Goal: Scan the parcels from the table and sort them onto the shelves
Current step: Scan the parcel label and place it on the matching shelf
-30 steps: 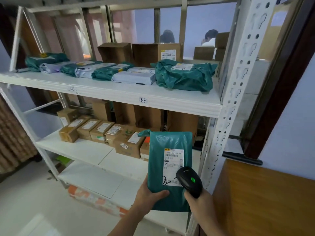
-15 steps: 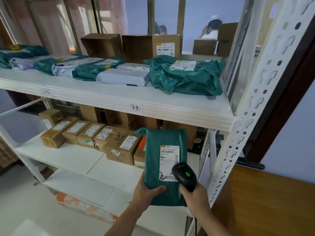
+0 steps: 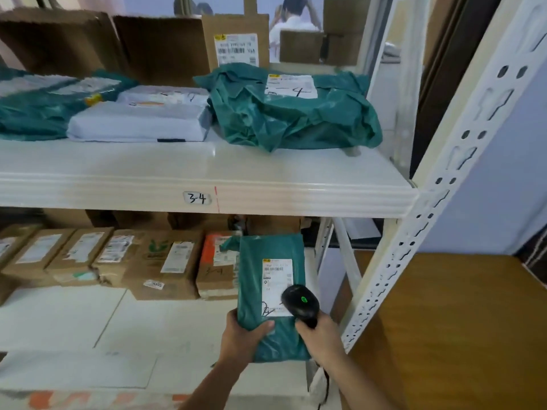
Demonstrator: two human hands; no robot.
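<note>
Parcel in hand: a green parcel (image 3: 270, 291) is held upright in front of the lower shelf (image 3: 74, 318), its white label facing the camera.
Left grip: the left hand (image 3: 242, 335) clamps the parcel's lower left corner, thumb across the front.
Right grip: the right hand (image 3: 321, 335) is wrapped round the handle of a black scanner (image 3: 300, 304), whose head sits over the lower part of the label with a green light showing.
Already sorted: the upper shelf (image 3: 266, 173), tagged 3-4 (image 3: 196, 198), carries a crumpled green bag (image 3: 296, 113), a white mailer (image 3: 139, 119) and more green bags (image 3: 44, 105), with brown cartons (image 3: 235, 39) behind; a row of small cartons (image 3: 165, 261) lines the back of the lower shelf.
Step in hand: scanning, by the look of it; whether the read has registered cannot be told.
Left to do: this parcel is not yet on any shelf, so placing it remains.
Remaining stock: a wooden tabletop (image 3: 458, 321) shows at the right, but no parcels are visible on the part in view, so how many remain cannot be judged.
</note>
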